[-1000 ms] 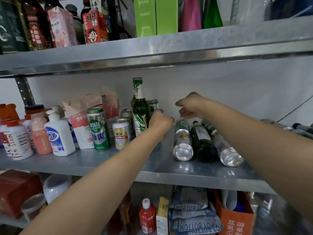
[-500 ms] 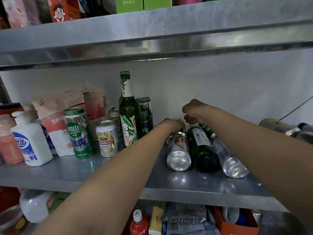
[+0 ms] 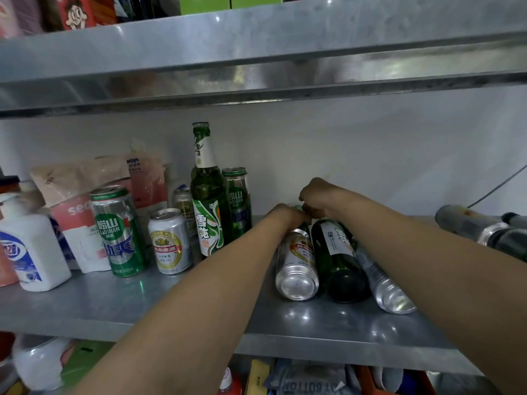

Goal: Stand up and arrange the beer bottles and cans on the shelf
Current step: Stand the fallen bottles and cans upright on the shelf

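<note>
On the metal shelf (image 3: 119, 306), far left, a white pump bottle (image 3: 30, 246) stands upright. Right of it stand a tall green Laoshan can (image 3: 118, 230) and a shorter silver can (image 3: 169, 242), both upright near the front. Behind these, the green Snow beer bottle (image 3: 209, 206) stands upright with a second green can (image 3: 238, 199) just beside it on its right. My left hand (image 3: 288, 216) rests on the far end of a silver can lying on its side (image 3: 296, 266); whether my fingers grip it I cannot tell. My right hand (image 3: 318, 198) is curled at the neck end of a dark green bottle lying flat (image 3: 339, 258), touching that can. A clear bottle (image 3: 385, 286) lies flat just right of it.
</note>
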